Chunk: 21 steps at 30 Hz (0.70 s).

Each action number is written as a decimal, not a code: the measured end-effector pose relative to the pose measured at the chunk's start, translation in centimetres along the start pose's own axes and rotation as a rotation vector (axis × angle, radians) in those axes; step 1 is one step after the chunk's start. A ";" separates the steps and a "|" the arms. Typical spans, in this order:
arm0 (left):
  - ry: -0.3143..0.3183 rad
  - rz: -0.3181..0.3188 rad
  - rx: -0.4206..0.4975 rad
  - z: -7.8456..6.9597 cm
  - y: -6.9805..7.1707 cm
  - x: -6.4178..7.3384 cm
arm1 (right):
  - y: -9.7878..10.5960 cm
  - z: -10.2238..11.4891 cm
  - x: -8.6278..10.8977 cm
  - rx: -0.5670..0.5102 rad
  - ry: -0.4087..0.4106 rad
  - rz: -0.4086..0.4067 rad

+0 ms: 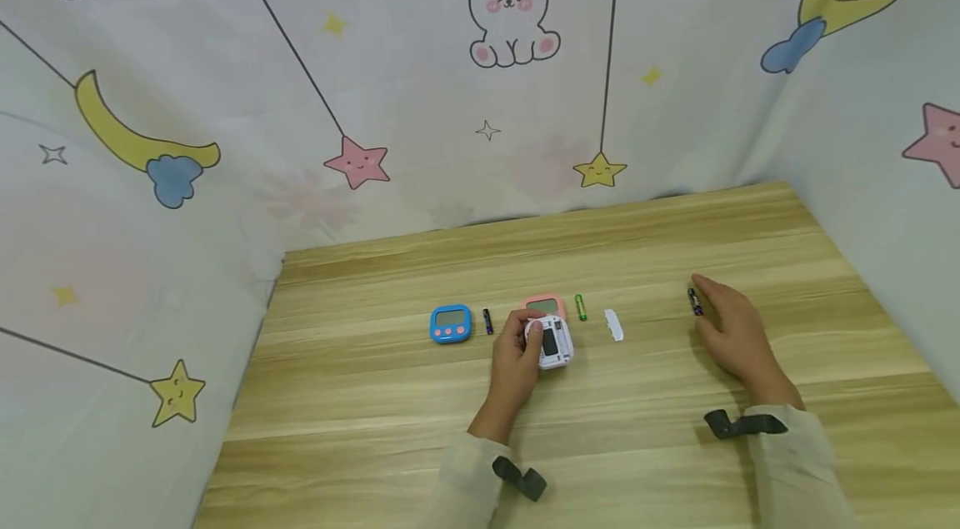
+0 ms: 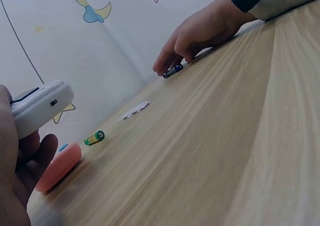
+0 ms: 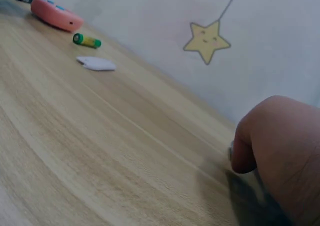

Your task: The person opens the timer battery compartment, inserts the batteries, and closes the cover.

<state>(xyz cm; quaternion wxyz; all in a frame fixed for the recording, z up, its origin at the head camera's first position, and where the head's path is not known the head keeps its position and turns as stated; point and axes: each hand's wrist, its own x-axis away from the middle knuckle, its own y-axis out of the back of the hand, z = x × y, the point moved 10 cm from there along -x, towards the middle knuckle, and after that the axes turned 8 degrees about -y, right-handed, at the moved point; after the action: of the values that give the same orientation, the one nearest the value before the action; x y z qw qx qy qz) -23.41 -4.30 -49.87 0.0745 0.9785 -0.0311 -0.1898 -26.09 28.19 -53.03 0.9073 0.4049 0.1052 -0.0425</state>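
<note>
My left hand (image 1: 517, 354) grips a white digital timer (image 1: 557, 350), back side up with its battery compartment uncovered. The thumb lies on the timer's back. Partly hidden behind it, a pink timer (image 1: 543, 304) lies on the table; its edge also shows in the left wrist view. Over on the right, my right hand (image 1: 738, 337) pinches a dark AAA battery (image 1: 695, 301) end to end between thumb and fingers, low at the tabletop. In the right wrist view the curled hand (image 3: 285, 146) hides most of that battery.
A blue timer (image 1: 451, 324) lies at the left, with another dark battery (image 1: 488, 321) beside it. Right of the pink timer are a green battery (image 1: 581, 307) and a white battery cover (image 1: 614, 325). Patterned cloth walls (image 1: 450, 96) border the wooden table (image 1: 637, 446).
</note>
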 end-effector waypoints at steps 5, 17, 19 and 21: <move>0.005 -0.003 0.002 0.0 0.0 0.0 | -0.4 0.2 0.2 0.042 0.014 0.021; -0.003 -0.001 0.005 0.1 -0.1 0.0 | -0.4 0.2 0.2 0.047 0.010 0.004; -0.005 0.002 0.001 0.1 -0.1 0.0 | -0.4 0.1 0.2 0.046 0.014 -0.006; -0.009 0.004 -0.003 0.1 -0.1 0.0 | -0.4 0.0 0.2 0.041 0.005 -0.011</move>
<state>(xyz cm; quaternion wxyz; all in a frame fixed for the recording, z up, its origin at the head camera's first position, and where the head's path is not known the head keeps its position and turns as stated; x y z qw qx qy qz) -23.45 -4.17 -49.95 0.0761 0.9774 -0.0333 -0.1943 -26.00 27.94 -53.34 0.8983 0.4228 0.1089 -0.0485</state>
